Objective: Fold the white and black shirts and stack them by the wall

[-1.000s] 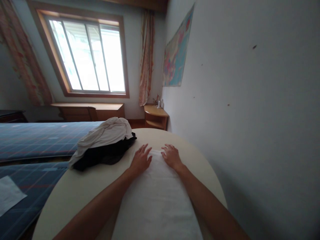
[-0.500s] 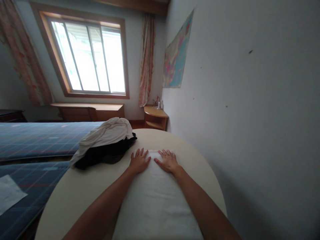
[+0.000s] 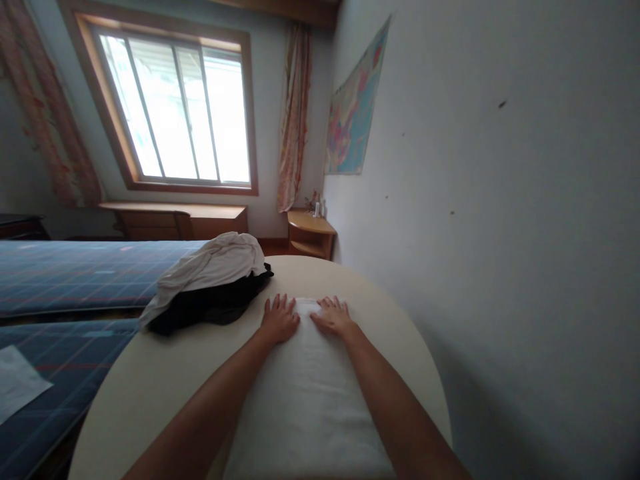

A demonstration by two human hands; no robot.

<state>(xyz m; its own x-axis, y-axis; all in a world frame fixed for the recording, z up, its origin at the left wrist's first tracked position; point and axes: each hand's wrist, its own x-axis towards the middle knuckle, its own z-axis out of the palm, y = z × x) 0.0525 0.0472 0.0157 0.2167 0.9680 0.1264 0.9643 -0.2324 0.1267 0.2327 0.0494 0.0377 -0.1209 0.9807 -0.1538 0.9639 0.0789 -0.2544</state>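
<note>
A long white piece of cloth lies flat on the round cream table, running from the near edge toward the far side. Its exact kind does not show. My left hand rests palm down at its far left corner, fingers apart. Opposite it, my right hand is spread over the far right corner. Faint wrinkles cross the cloth between my forearms. Both hands touch the fabric without gripping it.
Left on the table sits a heap of clothes, a light grey garment over a black one. Blue plaid mattresses adjoin the table's left side, with a white sheet on the nearer one. A wall stands close on the right.
My right hand has shifted very slightly left and its fingers have drawn a little closer together. My left hand stays nearly where it was. The view has tilted slightly.
</note>
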